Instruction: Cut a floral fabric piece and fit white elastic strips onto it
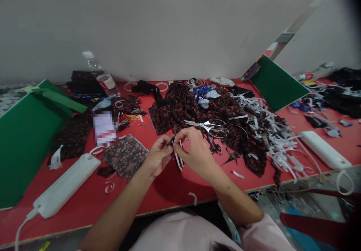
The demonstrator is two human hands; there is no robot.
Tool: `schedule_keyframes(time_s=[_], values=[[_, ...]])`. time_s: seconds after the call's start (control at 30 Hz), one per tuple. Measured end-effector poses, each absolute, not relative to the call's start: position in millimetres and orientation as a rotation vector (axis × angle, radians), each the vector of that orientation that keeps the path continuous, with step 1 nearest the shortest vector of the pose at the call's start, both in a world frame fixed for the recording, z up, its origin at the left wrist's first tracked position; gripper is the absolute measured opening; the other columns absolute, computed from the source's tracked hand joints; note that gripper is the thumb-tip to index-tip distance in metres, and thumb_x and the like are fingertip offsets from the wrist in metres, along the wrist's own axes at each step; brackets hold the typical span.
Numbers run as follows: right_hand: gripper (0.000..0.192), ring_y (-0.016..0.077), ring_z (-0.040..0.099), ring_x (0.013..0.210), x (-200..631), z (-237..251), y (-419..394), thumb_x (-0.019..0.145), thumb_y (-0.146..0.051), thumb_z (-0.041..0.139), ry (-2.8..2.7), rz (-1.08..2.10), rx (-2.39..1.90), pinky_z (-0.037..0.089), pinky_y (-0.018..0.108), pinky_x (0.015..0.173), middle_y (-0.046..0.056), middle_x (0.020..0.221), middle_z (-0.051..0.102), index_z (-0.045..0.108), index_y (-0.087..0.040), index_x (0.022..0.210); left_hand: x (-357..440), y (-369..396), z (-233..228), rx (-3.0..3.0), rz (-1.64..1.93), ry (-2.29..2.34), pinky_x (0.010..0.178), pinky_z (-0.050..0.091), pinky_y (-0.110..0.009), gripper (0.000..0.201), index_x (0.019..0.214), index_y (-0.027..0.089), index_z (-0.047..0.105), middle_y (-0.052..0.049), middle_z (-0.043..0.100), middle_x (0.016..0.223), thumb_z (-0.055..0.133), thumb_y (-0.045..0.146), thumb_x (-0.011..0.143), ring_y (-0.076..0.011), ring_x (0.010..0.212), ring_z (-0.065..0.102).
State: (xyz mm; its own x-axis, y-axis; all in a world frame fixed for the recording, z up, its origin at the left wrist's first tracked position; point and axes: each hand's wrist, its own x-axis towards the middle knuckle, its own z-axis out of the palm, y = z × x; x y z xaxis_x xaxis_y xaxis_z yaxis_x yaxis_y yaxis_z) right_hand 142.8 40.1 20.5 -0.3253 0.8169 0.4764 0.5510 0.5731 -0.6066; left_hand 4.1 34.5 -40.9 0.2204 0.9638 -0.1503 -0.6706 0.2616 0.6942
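Over the middle of the red table [169, 190], both hands meet: the left hand [158, 157] and the right hand [194, 151] each pinch, fingertips drawn close, a small dark fabric piece [178, 160] with a white strip hanging from it, held just above the tabletop. This looks like the fiddly stage of working the strip and cloth together or apart; the next move would call for a steady pinch and a careful pull, judging by the grip. The scissors [207, 125] lie untouched just beyond the right hand, on the floral cloth pile [191, 108]. What the fingertips do at the join is hidden by the knuckles, and the piece is too small and blurred to tell its shape. A label left of the hands is blurred out.
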Motion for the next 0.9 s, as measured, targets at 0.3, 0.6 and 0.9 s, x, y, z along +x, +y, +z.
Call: schedule_keyframes(time_s=[0.3, 0.6, 0.9], values=[[0.016, 0.0152, 0.052, 0.079, 146.1, 23.8, 43.9, 0.073, -0.009, 0.051, -2.032, 0.514, -1.012, 0.04, 0.029, 0.072, 0.001, 0.08, 0.053, 0.045, -0.02, 0.084, 5.1, 34.6, -38.6, 0.622, 1.2, 0.613, 0.072, 0.049, -0.023, 0.026, 0.071, 0.017, 0.054, 0.001, 0.061, 0.078, 0.078, 0.022, 0.059, -0.0114, 0.075, 0.06], [0.02, 0.0133, 0.049, 0.072, 145.2, 21.7, 47.2, 0.067, -0.008, 0.048, -2.05, 0.494, -0.993, 0.039, 0.026, 0.068, -0.001, 0.075, 0.049, 0.042, -0.02, 0.081, 5.7, 33.7, -37.8, 0.63, 1.198, 0.65, 0.07, 0.048, -0.023, 0.028, 0.072, 0.016, 0.054, 0.001, 0.062, 0.078, 0.078, 0.022, 0.059, -0.011, 0.073, 0.058], [0.017, 0.0169, 0.049, 0.073, 137.8, 6.7, 47.8, 0.069, -0.008, 0.046, -2.011, 0.303, -1.004, 0.04, 0.03, 0.068, 0.002, 0.075, 0.052, 0.044, -0.021, 0.08, 6.4, 34.1, -41.2, 0.585, 1.21, 0.675, 0.068, 0.046, -0.02, 0.03, 0.074, 0.016, 0.056, 0.002, 0.06, 0.08, 0.079, 0.023, 0.057, -0.0101, 0.074, 0.057]])
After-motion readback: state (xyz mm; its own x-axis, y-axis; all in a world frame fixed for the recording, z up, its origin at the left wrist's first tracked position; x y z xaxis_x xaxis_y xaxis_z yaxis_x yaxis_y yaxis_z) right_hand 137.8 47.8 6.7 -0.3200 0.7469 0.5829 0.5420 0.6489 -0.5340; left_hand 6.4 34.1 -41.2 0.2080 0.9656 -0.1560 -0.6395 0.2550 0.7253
